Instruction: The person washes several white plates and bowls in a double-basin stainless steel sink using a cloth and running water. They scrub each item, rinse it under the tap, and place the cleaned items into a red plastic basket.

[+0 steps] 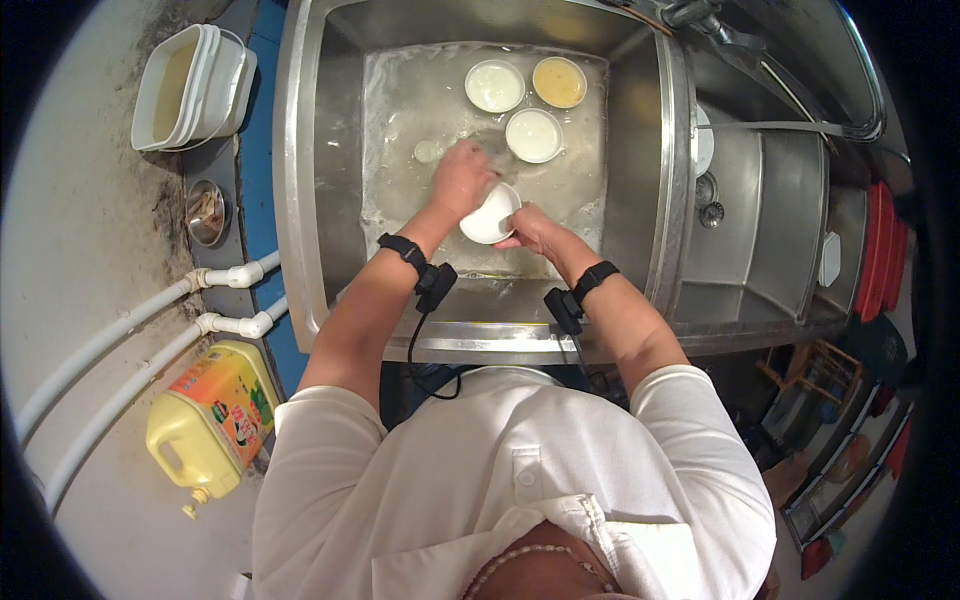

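Observation:
My right hand (531, 229) grips the rim of a white bowl (491, 217), which is tilted above cloudy water (405, 202) in a stainless steel sink (630, 187). My left hand (463, 178) is at the bowl's far left side, its fingers blurred over the water. A greyish blur lies by those fingers, and whether they hold anything is unclear. Beyond my hands, two white bowls (495, 86) (534, 136) and a bowl with yellowish contents (559, 82) sit in the water. A small pale round thing (427, 151) shows left of my left hand.
White plastic tubs (217, 94) and a small metal bowl (206, 213) with scraps stand on the left ledge. White pipes (232, 277) run below them, near a yellow jug (217, 420). To the right are a second basin (724, 247), a faucet (712, 26) and red trays (877, 251).

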{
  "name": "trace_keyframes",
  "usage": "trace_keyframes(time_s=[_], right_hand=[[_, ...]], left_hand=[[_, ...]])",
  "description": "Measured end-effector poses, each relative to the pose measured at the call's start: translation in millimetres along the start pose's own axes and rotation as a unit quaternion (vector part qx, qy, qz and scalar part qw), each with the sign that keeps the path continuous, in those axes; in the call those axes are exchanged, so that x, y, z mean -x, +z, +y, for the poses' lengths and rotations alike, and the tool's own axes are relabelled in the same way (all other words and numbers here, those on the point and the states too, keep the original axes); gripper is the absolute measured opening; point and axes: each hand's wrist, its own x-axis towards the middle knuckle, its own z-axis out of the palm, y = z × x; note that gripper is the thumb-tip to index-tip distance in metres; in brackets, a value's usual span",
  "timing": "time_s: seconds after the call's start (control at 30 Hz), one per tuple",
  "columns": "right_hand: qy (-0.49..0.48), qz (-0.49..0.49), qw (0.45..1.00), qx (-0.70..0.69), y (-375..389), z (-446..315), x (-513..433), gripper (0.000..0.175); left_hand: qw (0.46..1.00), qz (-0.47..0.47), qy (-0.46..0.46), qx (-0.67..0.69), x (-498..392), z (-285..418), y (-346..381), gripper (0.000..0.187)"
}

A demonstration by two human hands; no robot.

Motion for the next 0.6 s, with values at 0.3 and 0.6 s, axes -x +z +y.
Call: trace_keyframes(time_s=[0.3,0.6], right_hand=[[-0.075,0.09,0.993,-0.007,-2.1,-8.2,-2.9,0.053],[-0.244,0.09,0.954,0.149,0.3,1.9,-4.4,0.051]], left_hand=[[0.97,-0.132,-0.174,0.107,27.9,-6.3,2.6,0.026],[0.682,-0.183,-0.606,0.367,39.3,-15.2,19.7,0.043]])
